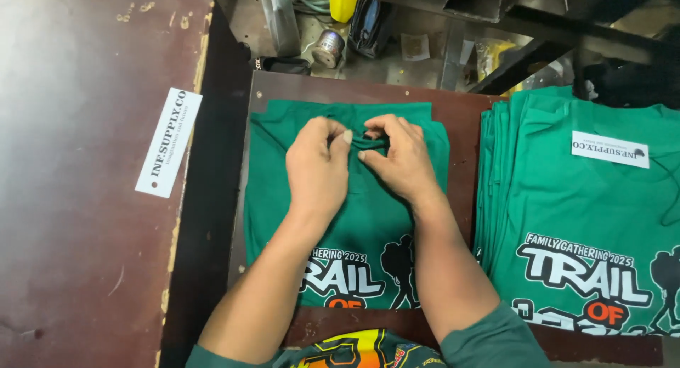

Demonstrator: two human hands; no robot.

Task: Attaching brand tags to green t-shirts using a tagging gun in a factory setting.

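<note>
Head view, looking down. I see two hands, both bare, both on one green T-shirt laid flat on a dark brown board in the middle. My left hand and right hand meet at the shirt's collar, near the top edge of the garment. Left grip: thumb and forefinger pressed together, pinching the collar fabric. Right grip: same, fingers curled in and pinching the collar from the other side; the two thumbs nearly touch. Both forearms run up from the bottom of the frame across the shirt's printed front (white and orange lettering with a black hiker figure, partly hidden by the arms).

Counts: one shirt under the hands; one stack of green shirts to the right, same print on the top one, several layers showing at its left edge, exact number I cannot tell. Two white paper labels: one label lying on the worn reddish-brown bench to the left, a second label lying on top of the stack. The stack sits just beside the board, apart from the shirt in hand.

Behind the board, in the clutter: one small metal can and one yellow object, too cropped to identify. Dark metal frame bars cross the upper right.
</note>
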